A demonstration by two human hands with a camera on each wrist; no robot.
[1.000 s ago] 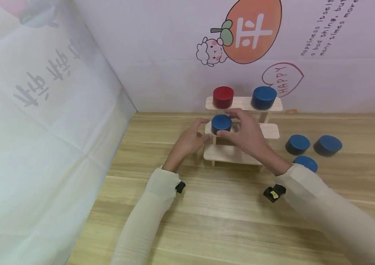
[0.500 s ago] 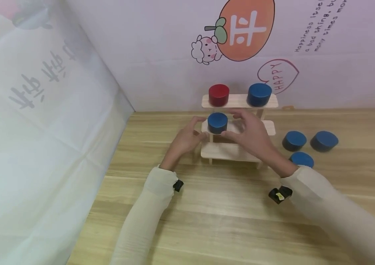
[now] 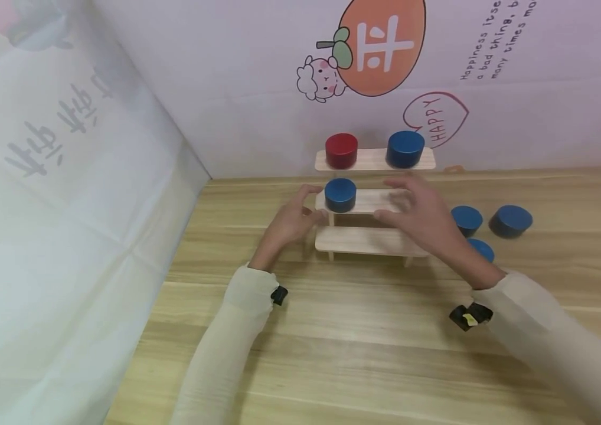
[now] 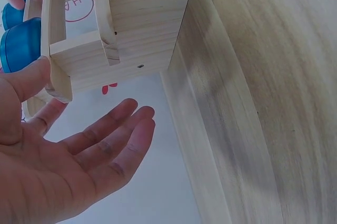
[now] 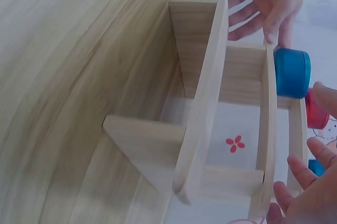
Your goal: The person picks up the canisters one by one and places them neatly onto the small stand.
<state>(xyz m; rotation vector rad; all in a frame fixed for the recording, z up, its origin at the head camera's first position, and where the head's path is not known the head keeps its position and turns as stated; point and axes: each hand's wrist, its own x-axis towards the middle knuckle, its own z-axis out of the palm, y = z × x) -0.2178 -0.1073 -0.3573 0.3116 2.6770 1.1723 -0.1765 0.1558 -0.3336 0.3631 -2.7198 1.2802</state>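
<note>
A three-tier wooden display stand [image 3: 372, 241] stands against the back wall. My left hand [image 3: 291, 223] is at the left end of its middle shelf, thumb and index finger pinching the board's end, the other fingers stretched loosely. Beside them, a blue round tin [image 3: 340, 195] sits on that shelf. My right hand [image 3: 421, 213] hovers over the right part of the middle shelf, apart from the tin, thumb and fingers spread and holding nothing. The top shelf bears a red round tin [image 3: 341, 151] at left and another blue tin [image 3: 405, 149] at right.
Several more blue tins [image 3: 511, 221] stand on the wood-grain table [image 3: 353, 354] to the right of the stand, partly behind my right arm. A printed white cloth [image 3: 56, 248] hangs along the left side, and a printed wall [image 3: 258, 88] closes off the back.
My right hand has let go of the blue tin on the middle shelf and moved right, away from it. The left hand stays at the shelf's end. The head view has shifted slightly.
</note>
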